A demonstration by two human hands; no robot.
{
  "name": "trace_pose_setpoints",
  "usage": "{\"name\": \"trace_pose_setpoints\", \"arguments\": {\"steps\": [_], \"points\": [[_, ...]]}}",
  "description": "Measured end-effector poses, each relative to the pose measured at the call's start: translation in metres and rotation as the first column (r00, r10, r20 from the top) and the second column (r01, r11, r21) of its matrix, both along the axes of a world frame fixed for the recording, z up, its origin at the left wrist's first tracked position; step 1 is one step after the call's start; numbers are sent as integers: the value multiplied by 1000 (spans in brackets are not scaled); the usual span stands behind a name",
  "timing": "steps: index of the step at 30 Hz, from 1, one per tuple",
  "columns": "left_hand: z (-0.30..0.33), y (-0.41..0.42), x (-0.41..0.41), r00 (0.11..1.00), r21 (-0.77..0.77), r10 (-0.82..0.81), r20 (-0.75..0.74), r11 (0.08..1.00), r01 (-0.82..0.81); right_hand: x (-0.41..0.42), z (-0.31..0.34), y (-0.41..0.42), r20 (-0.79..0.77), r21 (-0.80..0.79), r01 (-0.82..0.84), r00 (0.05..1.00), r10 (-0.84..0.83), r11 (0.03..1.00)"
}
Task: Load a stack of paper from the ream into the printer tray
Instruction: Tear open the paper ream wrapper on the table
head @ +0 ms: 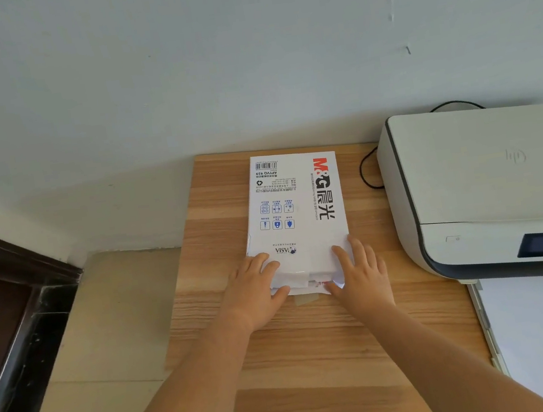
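A white paper ream (298, 209) with red and black lettering lies flat on the wooden table (317, 355), its long side running away from me. Its near end has a torn, folded wrapper. My left hand (257, 290) grips the ream's near left corner, fingers on top and thumb at the end flap. My right hand (358, 274) holds the near right corner the same way. A white printer (481, 185) stands at the right, and its paper tray (485, 322) sticks out toward me with white sheets in it.
A black cable (367, 172) loops on the table between ream and printer. A pale wall rises behind the table. Beige floor tiles (107, 331) and a dark wooden frame (7, 309) lie to the left. The table's left edge is close to the ream.
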State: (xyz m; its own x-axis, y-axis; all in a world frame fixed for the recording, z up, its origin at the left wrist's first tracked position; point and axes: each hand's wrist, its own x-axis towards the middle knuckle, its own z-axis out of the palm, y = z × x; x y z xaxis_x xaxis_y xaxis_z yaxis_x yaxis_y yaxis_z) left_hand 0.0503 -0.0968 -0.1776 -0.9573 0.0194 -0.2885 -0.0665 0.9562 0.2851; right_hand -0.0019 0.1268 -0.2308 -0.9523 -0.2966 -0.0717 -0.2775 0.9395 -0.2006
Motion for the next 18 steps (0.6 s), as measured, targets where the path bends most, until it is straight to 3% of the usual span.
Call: {"name": "trace_pose_setpoints", "arguments": {"steps": [18], "points": [[-1, 7, -2, 1000, -3, -18, -17, 1000, 17, 14, 5, 18, -12, 34, 59, 998, -59, 998]]}}
